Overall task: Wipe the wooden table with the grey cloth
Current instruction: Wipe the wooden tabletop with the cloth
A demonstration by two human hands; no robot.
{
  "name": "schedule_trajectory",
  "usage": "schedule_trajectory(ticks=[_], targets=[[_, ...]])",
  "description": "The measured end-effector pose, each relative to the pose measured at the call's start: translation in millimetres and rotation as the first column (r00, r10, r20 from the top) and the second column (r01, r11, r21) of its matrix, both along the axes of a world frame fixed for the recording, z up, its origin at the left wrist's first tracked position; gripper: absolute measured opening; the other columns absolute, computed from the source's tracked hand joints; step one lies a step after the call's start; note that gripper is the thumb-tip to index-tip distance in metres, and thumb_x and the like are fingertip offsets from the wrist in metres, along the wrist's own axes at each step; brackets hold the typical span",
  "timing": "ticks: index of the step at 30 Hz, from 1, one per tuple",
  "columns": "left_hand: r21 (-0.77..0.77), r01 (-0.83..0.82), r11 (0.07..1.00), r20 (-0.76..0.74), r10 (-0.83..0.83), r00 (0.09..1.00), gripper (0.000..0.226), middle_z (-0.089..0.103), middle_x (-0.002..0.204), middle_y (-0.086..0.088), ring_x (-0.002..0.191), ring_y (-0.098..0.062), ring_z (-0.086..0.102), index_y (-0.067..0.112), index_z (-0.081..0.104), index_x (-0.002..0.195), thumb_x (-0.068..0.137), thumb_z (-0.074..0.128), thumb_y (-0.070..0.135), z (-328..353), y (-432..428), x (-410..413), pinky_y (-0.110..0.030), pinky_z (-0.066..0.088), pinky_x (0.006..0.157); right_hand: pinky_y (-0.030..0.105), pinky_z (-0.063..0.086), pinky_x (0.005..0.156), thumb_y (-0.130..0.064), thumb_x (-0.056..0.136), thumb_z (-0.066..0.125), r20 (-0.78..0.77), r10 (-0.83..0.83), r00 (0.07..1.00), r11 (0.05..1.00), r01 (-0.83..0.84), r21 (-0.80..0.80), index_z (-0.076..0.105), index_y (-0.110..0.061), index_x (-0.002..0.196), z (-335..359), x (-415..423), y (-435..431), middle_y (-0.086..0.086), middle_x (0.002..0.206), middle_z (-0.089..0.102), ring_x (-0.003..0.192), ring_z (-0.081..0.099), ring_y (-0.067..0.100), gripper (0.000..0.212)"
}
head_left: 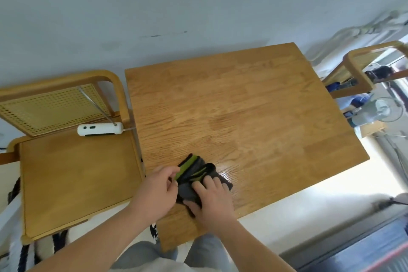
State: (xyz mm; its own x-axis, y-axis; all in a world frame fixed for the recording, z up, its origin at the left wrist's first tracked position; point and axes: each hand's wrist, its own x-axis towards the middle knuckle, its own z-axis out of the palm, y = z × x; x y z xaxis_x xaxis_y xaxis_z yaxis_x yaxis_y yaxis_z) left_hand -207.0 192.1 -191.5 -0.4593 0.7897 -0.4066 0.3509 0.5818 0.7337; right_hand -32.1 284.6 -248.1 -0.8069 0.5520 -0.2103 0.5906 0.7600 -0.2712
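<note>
A white device lies on a wooden chair.

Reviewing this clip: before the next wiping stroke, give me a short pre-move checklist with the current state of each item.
1. Grey cloth lies on the wooden table, near its front left corner: ok.
2. Right hand rests flat on the cloth, pressing it down: ok.
3. Left hand pinches the cloth's green-striped edge, so the cloth looks bunched rather than spread: not ok.
4. Tabletop ahead of the cloth shows no objects in the stroke path: ok.
5. White device sits on the chair to the left, off the table: ok.
6. Whether the cloth is damp: cannot tell.
</note>
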Motion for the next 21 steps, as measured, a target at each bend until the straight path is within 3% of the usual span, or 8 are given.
schedule_trajectory(ticks=[2, 3, 5, 7, 12, 17, 21], targets=[[0.0, 0.003, 1.0, -0.002, -0.003, 1.0, 0.037, 0.055, 0.123, 0.015, 0.1, 0.004, 0.056, 0.03, 0.058, 0.135, 0.1, 0.056, 0.017, 0.0, 2.7, 3.4, -0.019, 0.047, 0.092, 0.039, 0.045, 0.074, -0.068, 0.088, 0.053, 0.051, 0.223, 0.974, 0.975, -0.223, 0.005, 0.054, -0.034, 0.112, 2.3, 24.2, 38.6, -0.004, 0.1, 0.051, 0.09, 0.051, 0.023, 0.042], [0.003, 0.005, 1.0, -0.01, -0.005, 1.0, 0.037, 0.054, 0.12, 0.017, 0.098, 0.004, 0.056, 0.03, 0.058, 0.134, 0.1, 0.057, 0.017, -0.5, 3.8, 6.4, -0.017, 0.047, 0.089, 0.039, 0.045, 0.076, -0.07, 0.087, 0.052, 0.092, 0.237, 0.967, 0.97, -0.24, 0.024, 0.054, -0.034, 0.114, 4.4, 36.3, 58.9, -0.004, 0.102, 0.051, 0.093, 0.051, 0.023, 0.045], [0.008, 0.002, 1.0, -0.031, -0.002, 1.0, 0.036, 0.053, 0.116, 0.021, 0.095, 0.004, 0.057, 0.029, 0.059, 0.133, 0.099, 0.058, 0.017, -2.1, 6.8, 15.8, -0.014, 0.045, 0.085, 0.04, 0.046, 0.085, -0.072, 0.087, 0.047, 0.16, 0.098, 0.982, 0.992, -0.109, 0.063, 0.054, -0.036, 0.12, 7.1, 59.3, 96.2, -0.003, 0.109, 0.051, 0.102, 0.051, 0.024, 0.05], [0.01, -0.003, 1.0, -0.052, 0.003, 0.999, 0.034, 0.054, 0.112, 0.021, 0.095, 0.003, 0.057, 0.028, 0.061, 0.13, 0.098, 0.06, 0.016, -3.2, 9.9, 28.4, -0.009, 0.042, 0.082, 0.041, 0.047, 0.089, -0.073, 0.087, 0.048, 0.157, -0.149, 0.976, 0.987, 0.138, 0.078, 0.054, -0.036, 0.122, 10.1, 78.4, 125.4, -0.002, 0.112, 0.051, 0.107, 0.05, 0.024, 0.052], [-0.017, -0.012, 1.0, -0.064, 0.01, 0.998, 0.033, 0.057, 0.114, 0.017, 0.094, 0.004, 0.055, 0.029, 0.062, 0.127, 0.097, 0.06, 0.015, 0.5, 29.9, 69.2, -0.005, 0.04, 0.078, 0.049, 0.052, 0.093, -0.071, 0.09, 0.05, 0.193, -0.516, 0.834, 0.856, 0.506, 0.102, 0.048, -0.034, 0.125, 17.2, 116.8, 186.5, 0.006, 0.122, 0.045, 0.116, 0.048, 0.03, 0.051], [-0.023, -0.027, 0.999, 0.02, 0.027, 0.999, 0.038, 0.057, 0.12, 0.012, 0.093, 0.003, 0.056, 0.024, 0.062, 0.132, 0.095, 0.058, 0.012, -0.1, 66.9, 128.4, -0.014, 0.045, 0.082, 0.055, 0.05, 0.092, -0.059, 0.098, 0.048, 0.245, -0.658, 0.712, 0.741, 0.67, 0.04, 0.041, -0.023, 0.133, 19.9, 141.8, 209.6, 0.016, 0.133, 0.045, 0.127, 0.044, 0.039, 0.051], [-0.041, -0.097, 0.994, 0.098, 0.1, 0.99, 0.037, 0.058, 0.123, 0.009, 0.094, 0.0, 0.058, 0.026, 0.06, 0.132, 0.097, 0.058, 0.014, 0.0, 80.3, 171.8, -0.015, 0.044, 0.084, 0.048, 0.052, 0.086, -0.056, 0.1, 0.046, 0.244, -0.595, 0.766, 0.797, 0.601, 0.056, 0.043, -0.018, 0.129, 17.7, 149.0, 176.2, 0.013, 0.128, 0.052, 0.121, 0.051, 0.035, 0.048]])
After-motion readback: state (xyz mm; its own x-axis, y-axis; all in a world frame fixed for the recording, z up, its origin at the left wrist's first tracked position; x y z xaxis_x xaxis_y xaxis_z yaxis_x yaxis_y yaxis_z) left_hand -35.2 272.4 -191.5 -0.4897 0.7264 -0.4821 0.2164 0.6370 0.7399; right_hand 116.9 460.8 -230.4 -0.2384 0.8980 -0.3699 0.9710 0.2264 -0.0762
